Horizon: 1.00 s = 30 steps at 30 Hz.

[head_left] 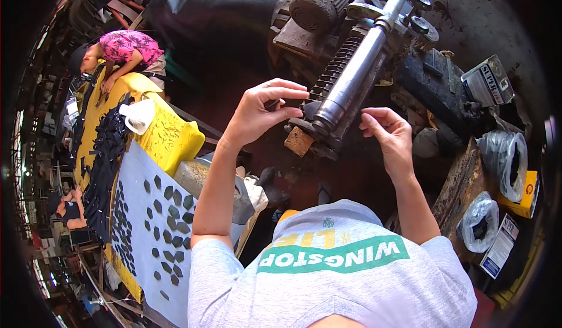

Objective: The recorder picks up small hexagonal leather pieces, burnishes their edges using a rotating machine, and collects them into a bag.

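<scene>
In front of me stands a machine with a long shiny metal roller (354, 73) and a row of thin ribs along its left side. My left hand (257, 111) is beside the roller's near end, its lower fingers curled round a small dark piece (271, 104). Its thumb and index finger reach toward another dark flat piece (311, 109) at the roller's edge; whether they touch it I cannot tell. To the right of the roller, my right hand (389, 135) has thumb and fingertips drawn together. Anything between them is too small to make out.
Several dark five-sided pieces (170, 211) lie on a pale blue sheet (140, 170) at left. Behind it are black strips (108, 146) on a yellow-covered table and a person in a pink shirt (129, 47). A wooden block (298, 141) sits below the roller; plastic-wrapped rolls (504, 161) are at right.
</scene>
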Each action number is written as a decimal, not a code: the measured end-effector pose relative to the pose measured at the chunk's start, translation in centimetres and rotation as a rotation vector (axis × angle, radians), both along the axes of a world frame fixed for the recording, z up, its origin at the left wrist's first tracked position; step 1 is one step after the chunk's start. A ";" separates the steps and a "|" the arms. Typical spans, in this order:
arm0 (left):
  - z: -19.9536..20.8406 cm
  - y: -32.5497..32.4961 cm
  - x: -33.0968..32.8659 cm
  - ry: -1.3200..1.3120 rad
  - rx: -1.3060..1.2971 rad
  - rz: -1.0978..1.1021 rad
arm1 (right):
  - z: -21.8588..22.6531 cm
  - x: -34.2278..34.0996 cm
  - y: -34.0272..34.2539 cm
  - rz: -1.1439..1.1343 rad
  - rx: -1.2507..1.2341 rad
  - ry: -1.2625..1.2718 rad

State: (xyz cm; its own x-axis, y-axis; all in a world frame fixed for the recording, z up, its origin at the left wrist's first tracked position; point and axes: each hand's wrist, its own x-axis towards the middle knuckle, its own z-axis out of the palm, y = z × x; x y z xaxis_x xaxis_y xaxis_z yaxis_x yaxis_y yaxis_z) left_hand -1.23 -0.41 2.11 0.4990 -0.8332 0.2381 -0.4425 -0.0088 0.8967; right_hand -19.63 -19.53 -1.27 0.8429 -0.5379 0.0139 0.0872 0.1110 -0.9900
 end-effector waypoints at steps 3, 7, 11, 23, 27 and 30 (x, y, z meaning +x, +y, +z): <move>0.5 -0.5 0.6 -0.049 0.046 -0.099 | -0.6 -1.3 -1.0 -0.059 -0.025 0.030; 0.2 -1.1 1.8 -0.096 0.086 -0.195 | -1.3 -2.8 -1.7 -0.128 -0.038 0.054; 0.0 -1.1 2.6 -0.173 0.088 -0.211 | -1.1 -3.4 -1.7 -0.175 -0.047 0.051; 1.4 4.8 -1.7 1.530 -0.588 0.212 | 3.8 -0.6 5.0 -0.247 -0.939 -0.482; 3.4 4.7 -6.2 1.559 -0.599 0.118 | 4.5 2.2 7.9 -0.136 -1.029 -0.695; 4.2 4.0 -8.4 1.552 -0.544 0.054 | 4.4 3.0 8.5 -0.119 -1.030 -0.734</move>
State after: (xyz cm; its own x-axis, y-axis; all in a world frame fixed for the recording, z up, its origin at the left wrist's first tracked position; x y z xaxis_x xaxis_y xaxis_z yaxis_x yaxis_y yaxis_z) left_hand -9.62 3.58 6.33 0.5491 -0.7988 -0.2457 0.8173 0.4518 0.3577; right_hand -16.68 -11.01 3.13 0.4069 -0.0721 0.9106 0.6062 -0.7244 -0.3282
